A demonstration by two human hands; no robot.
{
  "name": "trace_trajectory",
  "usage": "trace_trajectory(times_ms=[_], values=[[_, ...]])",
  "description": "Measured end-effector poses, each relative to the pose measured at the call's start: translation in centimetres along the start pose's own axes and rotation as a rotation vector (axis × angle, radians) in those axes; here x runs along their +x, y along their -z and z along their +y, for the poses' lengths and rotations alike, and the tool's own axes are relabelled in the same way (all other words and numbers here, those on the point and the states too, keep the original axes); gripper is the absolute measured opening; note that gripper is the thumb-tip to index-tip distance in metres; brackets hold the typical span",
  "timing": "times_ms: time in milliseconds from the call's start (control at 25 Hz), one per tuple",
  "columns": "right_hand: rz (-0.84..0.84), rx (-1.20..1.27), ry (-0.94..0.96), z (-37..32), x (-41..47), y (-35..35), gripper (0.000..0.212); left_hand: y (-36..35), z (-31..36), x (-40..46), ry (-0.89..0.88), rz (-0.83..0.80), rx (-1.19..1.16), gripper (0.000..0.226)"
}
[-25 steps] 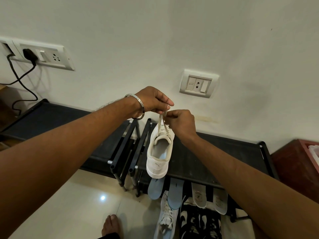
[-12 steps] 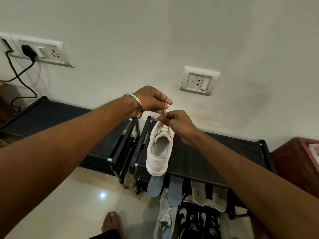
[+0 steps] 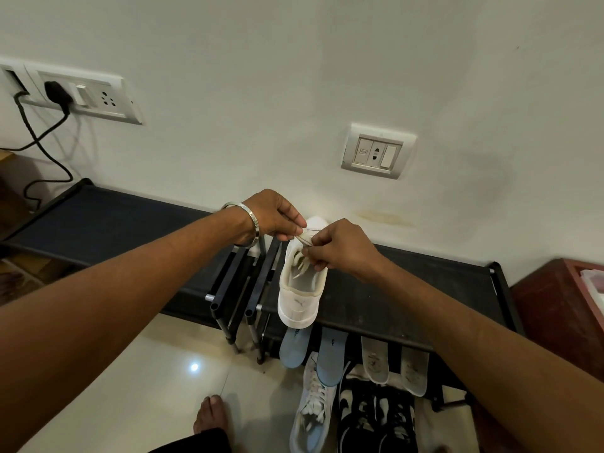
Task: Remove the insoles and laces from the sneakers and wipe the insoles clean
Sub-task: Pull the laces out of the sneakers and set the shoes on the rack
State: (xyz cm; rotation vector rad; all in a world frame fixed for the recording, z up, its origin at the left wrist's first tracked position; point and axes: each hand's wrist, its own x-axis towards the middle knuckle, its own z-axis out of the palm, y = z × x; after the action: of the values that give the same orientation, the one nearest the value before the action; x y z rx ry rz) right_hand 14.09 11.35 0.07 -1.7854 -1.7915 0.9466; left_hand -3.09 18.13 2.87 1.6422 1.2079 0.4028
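Since earlier frames: both hands lowered; white leather sneaker (image 3: 302,289), previously hanging by lace, now resting heel-near on black rack shelf (image 3: 408,289). Nearest: bare foot (image 3: 210,415) on glossy tile floor; white laced sneaker (image 3: 312,410) and black-and-white sneakers (image 3: 376,420) below. Two blue foam insoles (image 3: 331,356) and two white insoles (image 3: 376,361) lean against rack. Farther: right hand (image 3: 343,246) and left hand (image 3: 276,215), steel bangle (image 3: 251,220) on wrist, each pinch cream flat lace (image 3: 305,238) above sneaker tongue.
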Motion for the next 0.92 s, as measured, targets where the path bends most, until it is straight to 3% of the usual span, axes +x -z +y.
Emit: trace_trajectory(times_ms=[360, 560, 920], values=[[0.063, -0.442, 0.082, 3.2, -2.7, -5.7, 0.024, -4.1, -4.3, -1.6, 0.033, 0.071, 0.267, 0.006], [-0.093, -0.531, -0.02, 3.1, -0.7, -5.1, 0.028, -5.2, -4.6, -2.1, 0.064, 0.079, 0.314, 0.004], [-0.338, -0.916, -0.031, 2.1, 1.6, -5.4, 0.036, -6.8, -3.9, -2.9, 0.1, -0.25, 0.65, 0.029]])
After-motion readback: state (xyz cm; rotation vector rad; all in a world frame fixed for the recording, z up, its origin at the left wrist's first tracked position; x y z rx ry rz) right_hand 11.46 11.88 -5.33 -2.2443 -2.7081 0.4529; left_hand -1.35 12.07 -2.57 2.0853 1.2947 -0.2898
